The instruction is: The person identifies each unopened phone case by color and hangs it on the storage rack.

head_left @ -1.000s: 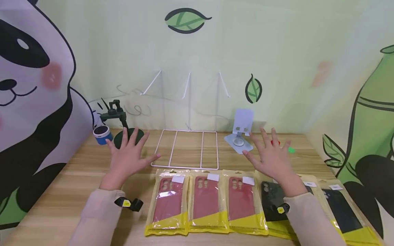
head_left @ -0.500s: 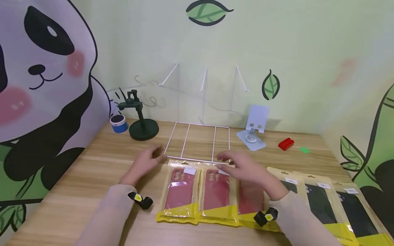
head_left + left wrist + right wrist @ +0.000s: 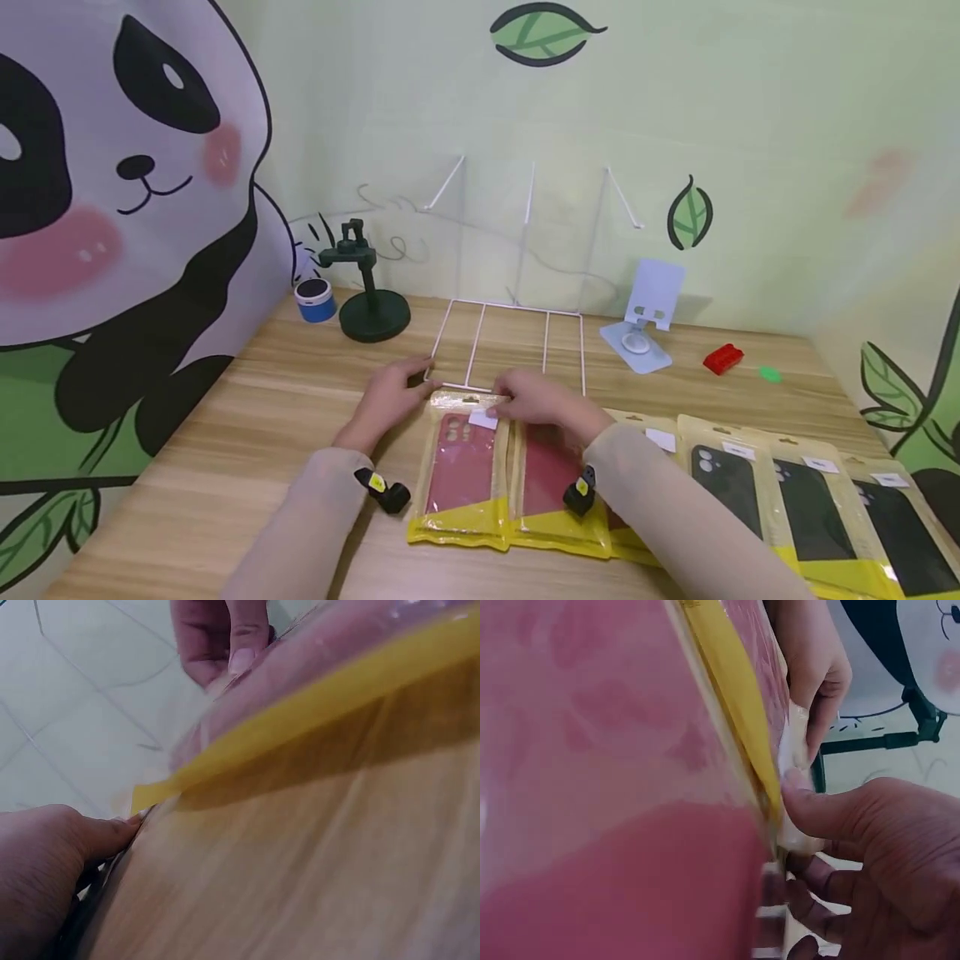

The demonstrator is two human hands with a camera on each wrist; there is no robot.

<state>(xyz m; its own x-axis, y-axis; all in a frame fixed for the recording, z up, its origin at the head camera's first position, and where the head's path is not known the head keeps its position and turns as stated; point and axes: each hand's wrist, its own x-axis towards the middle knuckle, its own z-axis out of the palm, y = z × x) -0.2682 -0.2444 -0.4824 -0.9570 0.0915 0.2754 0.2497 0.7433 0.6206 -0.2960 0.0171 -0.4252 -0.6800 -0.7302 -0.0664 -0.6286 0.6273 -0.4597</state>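
In the head view, a row of phone cases in clear bags with yellow bottoms lies along the table. My left hand (image 3: 390, 402) is at the top left corner of the leftmost packaged phone case (image 3: 459, 479), a dark pink one. Its thumb tip touches that corner in the left wrist view; its index finger reaches toward the wire rack (image 3: 474, 350). My right hand (image 3: 542, 400) pinches the same bag's top right corner by the white label (image 3: 483, 420), thumb on top and fingers curled behind, as the right wrist view shows. It partly covers the second pink packaged case (image 3: 551, 483).
Packaged dark cases (image 3: 813, 508) lie at the right. Behind stand a blue-and-white jar (image 3: 315, 302), a dark green stand (image 3: 373, 315) and a pale blue phone stand (image 3: 654, 296). A red block (image 3: 723, 359) and a green piece (image 3: 769, 374) lie further right.
Both hands have come down from being spread above the table to the leftmost bag's top corners. The right hand has moved left across the row and now pinches it. The head view has shifted.
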